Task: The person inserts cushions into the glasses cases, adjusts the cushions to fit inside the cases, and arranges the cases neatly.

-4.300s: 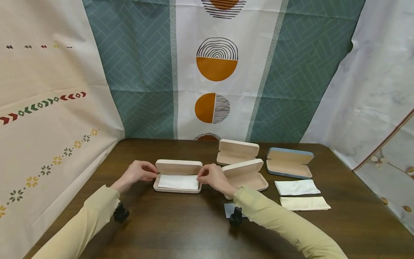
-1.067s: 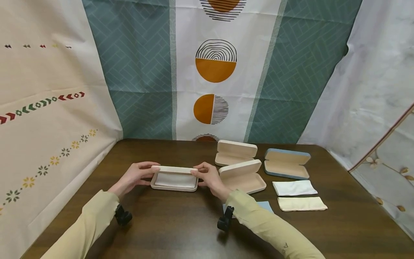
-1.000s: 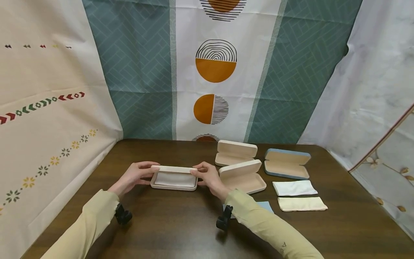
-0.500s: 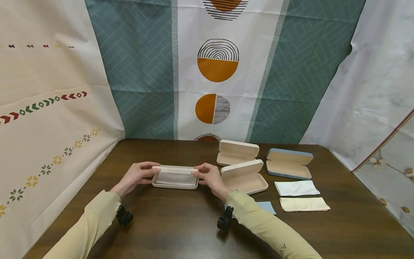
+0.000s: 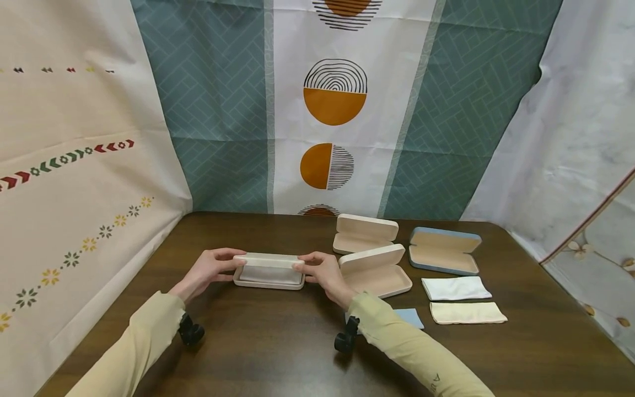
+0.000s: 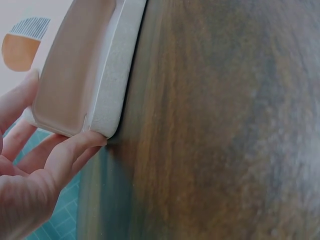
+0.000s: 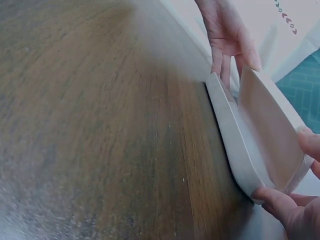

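In the head view, a cream glasses case (image 5: 270, 285) rests at the left-centre of the table, its lid (image 5: 269, 260) tipped partway down over a folded white cloth (image 5: 270, 274). My left hand (image 5: 207, 271) grips the left end, thumb on the lid's front corner and fingers at the base. At the right end, my right hand (image 5: 322, 271) holds it the same way. The right wrist view shows the gap between lid and base, with the case (image 7: 232, 135) between both hands. In the left wrist view, fingertips (image 6: 95, 138) touch the base's corner.
Right of my hands stand two open cream cases (image 5: 382, 281), one behind the other, and an open blue case (image 5: 443, 259). Nearer lie a folded white cloth (image 5: 456, 288), a pale yellow cloth (image 5: 467, 313) and a light blue cloth (image 5: 410, 317) partly under my right forearm.
Since the oldest frame, the lid has come forward and down from upright, and both hands have moved onto its ends. Over the last second it has barely moved.
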The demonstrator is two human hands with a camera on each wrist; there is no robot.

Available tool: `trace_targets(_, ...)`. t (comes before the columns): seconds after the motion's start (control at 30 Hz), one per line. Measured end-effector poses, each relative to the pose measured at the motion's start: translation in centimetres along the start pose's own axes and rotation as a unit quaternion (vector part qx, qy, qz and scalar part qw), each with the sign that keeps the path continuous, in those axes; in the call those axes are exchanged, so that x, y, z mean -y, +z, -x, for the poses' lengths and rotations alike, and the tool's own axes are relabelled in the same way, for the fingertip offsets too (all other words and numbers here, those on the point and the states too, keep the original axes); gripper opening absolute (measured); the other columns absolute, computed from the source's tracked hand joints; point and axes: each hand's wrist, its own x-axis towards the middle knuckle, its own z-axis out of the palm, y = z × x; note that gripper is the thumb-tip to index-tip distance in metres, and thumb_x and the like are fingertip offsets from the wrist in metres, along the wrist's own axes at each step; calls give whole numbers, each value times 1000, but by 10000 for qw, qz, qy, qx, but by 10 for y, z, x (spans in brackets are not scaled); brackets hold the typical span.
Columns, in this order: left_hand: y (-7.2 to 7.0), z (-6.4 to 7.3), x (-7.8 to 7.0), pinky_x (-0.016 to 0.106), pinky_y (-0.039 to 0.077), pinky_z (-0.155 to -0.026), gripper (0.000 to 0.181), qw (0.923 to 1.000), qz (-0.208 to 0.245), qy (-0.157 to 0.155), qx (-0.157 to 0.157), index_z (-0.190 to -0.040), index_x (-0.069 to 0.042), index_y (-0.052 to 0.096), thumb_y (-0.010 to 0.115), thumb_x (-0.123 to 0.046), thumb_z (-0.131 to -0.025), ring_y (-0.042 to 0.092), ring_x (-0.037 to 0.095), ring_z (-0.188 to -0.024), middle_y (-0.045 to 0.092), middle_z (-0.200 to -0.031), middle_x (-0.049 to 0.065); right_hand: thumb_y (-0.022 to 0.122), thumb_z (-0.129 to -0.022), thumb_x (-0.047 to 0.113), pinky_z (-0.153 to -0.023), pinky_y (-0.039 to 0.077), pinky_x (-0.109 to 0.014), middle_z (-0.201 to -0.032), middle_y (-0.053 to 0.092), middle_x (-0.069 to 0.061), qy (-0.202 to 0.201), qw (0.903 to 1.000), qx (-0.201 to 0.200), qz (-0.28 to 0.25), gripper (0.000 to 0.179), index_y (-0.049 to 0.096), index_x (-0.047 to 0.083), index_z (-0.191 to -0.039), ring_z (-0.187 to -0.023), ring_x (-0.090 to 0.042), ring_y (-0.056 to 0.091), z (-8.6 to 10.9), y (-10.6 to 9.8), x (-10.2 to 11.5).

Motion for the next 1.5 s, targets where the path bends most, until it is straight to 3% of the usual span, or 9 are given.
trace_targets(0.4, -4, -1, 3, 41, 47, -76, 50, 9999, 100, 85, 10, -119, 6, 55, 71, -20, -80, 53, 28, -100, 48, -123, 20, 71, -77, 1, -75, 47, -46, -108, 60, -17, -9, 9997, 223, -113, 27, 63, -10, -100, -85, -20, 60, -4, 0, 0)
trace_targets(0.6, -3, -1, 4, 41, 47, -77, 51, 9998, 139, 101, -21, -119, 6, 55, 73, -18, -78, 54, 25, -99, 46, -127, 21, 74, -74, 5, -72, 49, -38, -104, 63, -11, -8, 9999, 123, -94, 27, 66, -6, -97, -87, -19, 60, -3, 0, -2)
trace_targets(0.87, -1, -1, 6, 34, 47, -77, 46, 9993, -299, 164, -121, -113, 5, 60, 76, -12, -73, 45, 29, -114, 45, -129, 18, 80, -66, 7, -87, 40, -29, -117, 56, -10, -205, 9942, -272, 1019, 26, 73, 5, -90, -114, -22, 46, -3, 1, -11)
trace_targets(1.27, -11, -13, 9, 29, 48, -75, 47, 9977, -572, 177, -304, -114, 6, 60, 76, -10, -73, 48, 29, -109, 45, -129, 19, 82, -62, 6, -90, 37, -33, -113, 60, -5, -282, 9815, -545, 1812, 26, 74, 11, -87, -109, -19, 51, -20, 13, -15)
trace_targets(1.5, -26, -26, 12, 27, 48, -71, 49, 9978, -527, 112, -392, -115, 6, 58, 77, -8, -71, 53, 18, -98, 45, -129, 20, 81, -63, 4, -89, 39, -33, -112, 60, -5, -295, 9830, -551, 1724, 36, 71, 9, -97, -106, -18, 53, -35, 25, -12)
